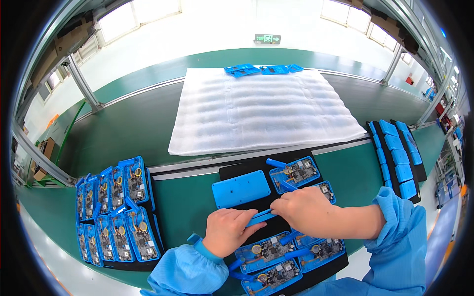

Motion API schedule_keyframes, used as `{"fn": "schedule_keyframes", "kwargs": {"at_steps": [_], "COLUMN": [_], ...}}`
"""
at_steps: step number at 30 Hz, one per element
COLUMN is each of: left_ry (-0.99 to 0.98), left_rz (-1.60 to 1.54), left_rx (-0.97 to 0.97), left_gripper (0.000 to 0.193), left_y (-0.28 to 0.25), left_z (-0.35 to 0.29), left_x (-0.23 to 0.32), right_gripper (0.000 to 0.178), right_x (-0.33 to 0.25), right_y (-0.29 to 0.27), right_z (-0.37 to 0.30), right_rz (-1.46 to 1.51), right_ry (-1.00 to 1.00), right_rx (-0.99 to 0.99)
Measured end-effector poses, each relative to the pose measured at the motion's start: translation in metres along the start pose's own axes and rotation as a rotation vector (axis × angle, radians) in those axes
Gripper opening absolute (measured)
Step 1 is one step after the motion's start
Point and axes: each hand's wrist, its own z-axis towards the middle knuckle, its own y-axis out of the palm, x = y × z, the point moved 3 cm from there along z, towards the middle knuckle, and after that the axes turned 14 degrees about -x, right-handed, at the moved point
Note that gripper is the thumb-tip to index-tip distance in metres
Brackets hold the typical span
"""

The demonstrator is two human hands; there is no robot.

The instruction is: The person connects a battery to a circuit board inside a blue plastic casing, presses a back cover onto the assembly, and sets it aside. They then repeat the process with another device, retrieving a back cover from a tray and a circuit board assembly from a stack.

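Observation:
My left hand is closed on the left end of a blue plastic casing, seen nearly edge-on. At its other end my right hand pinches the same casing, fingertips together. Just beyond lies a flat blue cover with small holes, on a black mat. To its right sits an open blue housing with a circuit board inside; another is partly behind my right hand. Nearer me, several more open housings with boards, wires and blue flaps lie below my hands. What is inside the held casing is hidden.
At left, a black tray carries several rows of open blue housings with boards. Stacked blue casings stand on black mats at right. A white padded sheet covers part of the dark conveyor, with blue parts along its far edge.

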Motion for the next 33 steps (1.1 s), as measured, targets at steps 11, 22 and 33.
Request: {"fn": "schedule_keyframes", "kwargs": {"at_steps": [11,22,33], "left_ry": [-0.019,0.201,0.088], "left_rz": [0.009,0.347,0.280], "left_rx": [0.022,0.053,-0.116], "left_gripper": [0.025,0.042,0.043], "left_y": [0.001,0.013,0.020], "left_z": [-0.001,-0.011,-0.006], "left_x": [0.002,0.018,0.016], "right_gripper": [0.016,0.025,0.040], "right_x": [0.005,0.078,0.181], "right_y": [0.002,-0.031,0.002], "right_z": [-0.004,0.006,0.087], "right_rz": [0.042,0.203,-0.010], "right_ry": [-0.019,0.075,0.069], "right_rx": [0.015,0.401,0.213]}}
